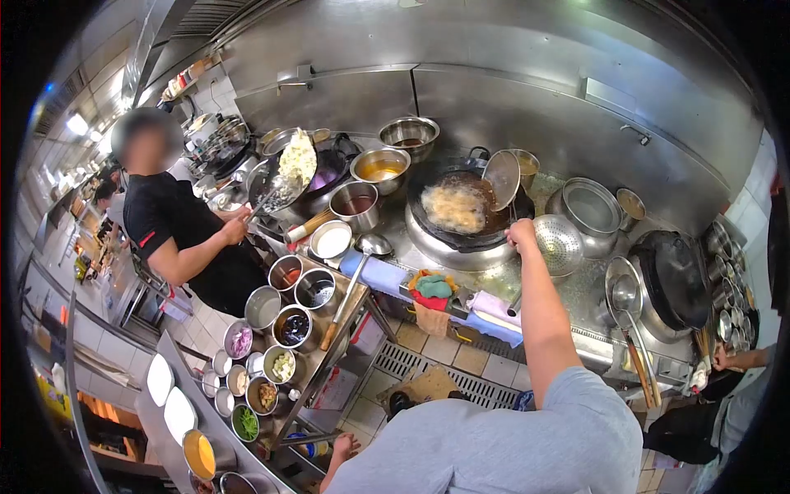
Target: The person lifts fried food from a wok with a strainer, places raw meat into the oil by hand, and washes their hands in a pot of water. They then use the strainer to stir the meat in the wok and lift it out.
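Observation:
My right hand (520, 235) is closed around the handle of a round mesh strainer (501, 174). The strainer is tilted at the right-hand side of a black wok (420, 221). Pale, frothy food (454, 207) bubbles in brown oil inside the wok; what exactly it is, I cannot make out. A perforated metal skimmer (558, 244) rests just right of my right hand. Low beside my body hangs my left hand (346, 447), its fingers loosely curled with nothing visible in them. Near it is the side table with several metal ingredient pots, one holding chopped greens (245, 423).
At the left a co-worker (156, 206) tilts a wok (288, 177) of pale food. Metal bowls of liquid (380, 167) stand between the two woks. A ladle (374, 244) and folded cloths (494, 309) lie along the stove's front. Another person's hand (724, 359) shows far right.

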Action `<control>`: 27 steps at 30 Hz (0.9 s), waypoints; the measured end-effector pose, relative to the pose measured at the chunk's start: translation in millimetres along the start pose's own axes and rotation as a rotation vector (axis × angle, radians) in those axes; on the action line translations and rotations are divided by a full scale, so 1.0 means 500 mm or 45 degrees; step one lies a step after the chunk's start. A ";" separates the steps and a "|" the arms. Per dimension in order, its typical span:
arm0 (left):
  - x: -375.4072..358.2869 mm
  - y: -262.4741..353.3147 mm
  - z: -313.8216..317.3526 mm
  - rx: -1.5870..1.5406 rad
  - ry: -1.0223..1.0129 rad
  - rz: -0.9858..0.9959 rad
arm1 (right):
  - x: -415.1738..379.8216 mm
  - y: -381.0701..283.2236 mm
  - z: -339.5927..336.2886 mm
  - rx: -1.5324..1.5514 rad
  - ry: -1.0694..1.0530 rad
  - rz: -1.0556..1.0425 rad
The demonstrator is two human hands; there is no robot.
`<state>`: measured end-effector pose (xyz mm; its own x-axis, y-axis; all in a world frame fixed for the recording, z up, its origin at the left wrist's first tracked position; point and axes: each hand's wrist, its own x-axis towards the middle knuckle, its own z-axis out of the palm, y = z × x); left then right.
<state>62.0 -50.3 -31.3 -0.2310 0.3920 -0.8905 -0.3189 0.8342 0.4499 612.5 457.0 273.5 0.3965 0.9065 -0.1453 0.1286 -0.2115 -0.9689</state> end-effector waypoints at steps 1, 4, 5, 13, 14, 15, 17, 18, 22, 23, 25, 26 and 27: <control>0.005 0.015 0.006 -0.002 0.002 -0.011 | -0.019 -0.017 0.010 0.180 -0.034 0.132; 0.015 0.037 0.012 0.055 -0.114 0.275 | -0.070 -0.022 -0.020 0.536 -0.191 0.312; -0.001 0.052 0.026 0.021 -0.046 0.277 | -0.078 -0.013 -0.032 0.601 -0.159 0.315; -0.010 0.067 0.052 0.205 -0.068 0.147 | -0.169 -0.035 -0.093 0.357 0.068 0.116; -0.006 0.063 0.052 0.210 -0.063 0.092 | -0.160 -0.019 -0.076 0.352 0.104 0.078; -0.004 0.061 0.054 0.217 -0.058 0.036 | -0.047 0.107 -0.045 0.113 0.212 -0.163; 0.005 0.062 0.061 0.237 -0.059 -0.027 | 0.029 0.209 0.008 -0.129 0.439 -0.390; 0.011 0.070 0.064 0.247 -0.090 0.013 | -0.018 0.178 0.050 -0.114 0.511 -0.397; 0.035 0.145 0.091 0.267 -0.210 0.180 | -0.229 0.009 0.064 0.736 0.127 0.212; 0.030 0.165 0.108 0.266 -0.211 0.181 | -0.239 0.008 0.063 0.928 -0.018 0.321; -0.017 0.202 0.143 0.211 -0.056 0.304 | -0.255 0.021 0.037 1.175 -0.085 0.336; -0.024 0.208 0.143 0.209 -0.055 0.306 | -0.259 0.026 0.020 1.423 -0.151 0.354; -0.027 0.211 0.143 0.178 -0.047 0.337 | -0.257 0.028 0.003 1.421 -0.153 0.355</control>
<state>97.2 60.2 23.1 -0.2549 0.6148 -0.7463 -0.1218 0.7453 0.6556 561.9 337.8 278.3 0.1880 0.9209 -0.3415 -0.8480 -0.0233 -0.5294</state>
